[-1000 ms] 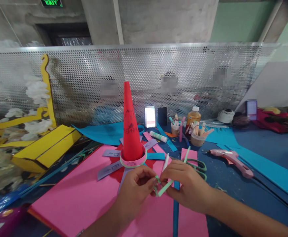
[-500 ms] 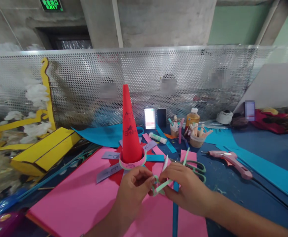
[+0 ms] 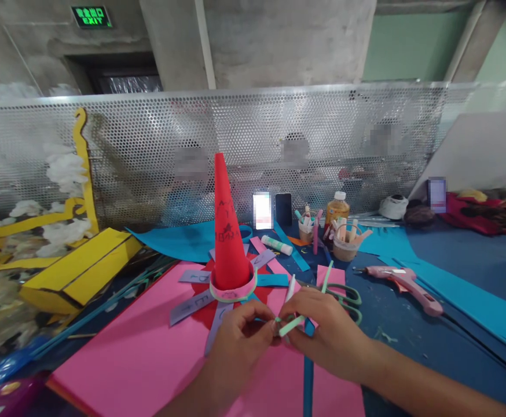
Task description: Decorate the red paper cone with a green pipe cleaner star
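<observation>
My left hand (image 3: 246, 333) is closed in a pinch on one end of a thin light green strip (image 3: 292, 325). Right beside it, my right hand (image 3: 329, 330) pinches the same strip, whose other end sticks up past the knuckles. The fingertips of both hands nearly touch, and they hide part of the strip. Behind the left hand stands a red paper cone (image 3: 228, 237) with lettering, ringed at its base by a pink band (image 3: 233, 292). Lettered purple paper strips (image 3: 192, 307) fan out around it. Green-handled scissors (image 3: 348, 295) lie just beyond the right hand.
Pink sheets (image 3: 135, 341) lie under the hands. A pink glue gun (image 3: 404, 284) with its cord is at the right. Farther back are a glue stick (image 3: 277, 245), a bottle (image 3: 338, 208), cups of markers and two phones. A yellow box (image 3: 79, 269) stands left, before a perforated metal panel (image 3: 149, 156).
The loop that showed in the green strip between my fingers is now drawn in and mostly hidden. My left hand has shifted slightly down and right; my right hand is nearly still.
</observation>
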Motion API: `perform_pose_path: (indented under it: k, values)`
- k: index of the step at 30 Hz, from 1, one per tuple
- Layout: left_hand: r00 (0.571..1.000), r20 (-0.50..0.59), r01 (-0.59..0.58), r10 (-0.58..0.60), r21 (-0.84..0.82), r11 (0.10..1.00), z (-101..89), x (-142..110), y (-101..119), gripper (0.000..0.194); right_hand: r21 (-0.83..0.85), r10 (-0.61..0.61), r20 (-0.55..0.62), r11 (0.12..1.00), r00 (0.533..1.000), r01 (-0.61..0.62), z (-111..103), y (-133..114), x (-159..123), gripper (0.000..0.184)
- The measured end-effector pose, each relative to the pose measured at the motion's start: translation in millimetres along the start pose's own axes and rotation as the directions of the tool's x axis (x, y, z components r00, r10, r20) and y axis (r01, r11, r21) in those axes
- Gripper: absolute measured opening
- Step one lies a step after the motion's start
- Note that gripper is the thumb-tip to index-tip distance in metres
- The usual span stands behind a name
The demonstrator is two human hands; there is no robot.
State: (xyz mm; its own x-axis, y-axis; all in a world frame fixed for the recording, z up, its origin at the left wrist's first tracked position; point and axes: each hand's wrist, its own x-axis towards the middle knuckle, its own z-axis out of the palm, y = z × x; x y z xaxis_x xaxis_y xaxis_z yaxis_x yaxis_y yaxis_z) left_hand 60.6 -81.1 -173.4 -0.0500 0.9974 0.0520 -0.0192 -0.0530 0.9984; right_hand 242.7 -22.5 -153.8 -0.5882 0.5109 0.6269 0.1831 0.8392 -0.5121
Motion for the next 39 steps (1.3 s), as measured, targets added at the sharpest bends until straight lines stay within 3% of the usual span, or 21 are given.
perform_pose_path:
  k: [4, 10, 20, 26, 35, 39]
  values:
    - [0.997, 0.012, -0.072, 0.071, 0.080, 0.994, -1.5, 0.3, -6.4, 0.008, -0.016, -0.004, 0.055, 1.000, 0.998, 0.005, -0.8, -1.1, 0.7, 0.023]
    - [0.998, -0.005, -0.062, 0.062, 0.037, 0.997, -1.0, 3.3, 0.2, 0.016, -0.021, 0.017, 0.123, 1.000, 0.992, -0.015, 1.3, -3.8, 1.5, 0.012]
    - [0.995, 0.097, 0.009, -0.007, -0.023, 1.000, -4.8, 7.8, -2.1, 0.016, 0.072, 0.030, 0.266, 0.996, 0.964, -0.051, 0.6, -3.0, -1.3, 0.019]
    - [0.989, 0.150, -0.006, -0.007, 0.085, 0.996, -5.1, 6.0, -13.0, 0.014, -0.080, -0.019, 0.377, 0.995, 0.926, 0.054, 4.9, 0.3, -5.1, 0.015]
    - [0.991, 0.108, -0.112, 0.083, 0.289, 0.951, -6.6, 7.1, -18.1, 0.020, -0.197, 0.013, 0.359, 0.978, 0.933, 0.062, 8.3, 1.3, -6.4, 0.007]
    - [0.991, 0.102, -0.106, 0.081, 0.269, 0.957, -8.1, 6.1, -16.4, 0.019, -0.293, 0.042, 0.323, 0.954, 0.946, 0.058, 9.1, -4.3, -5.1, 0.009]
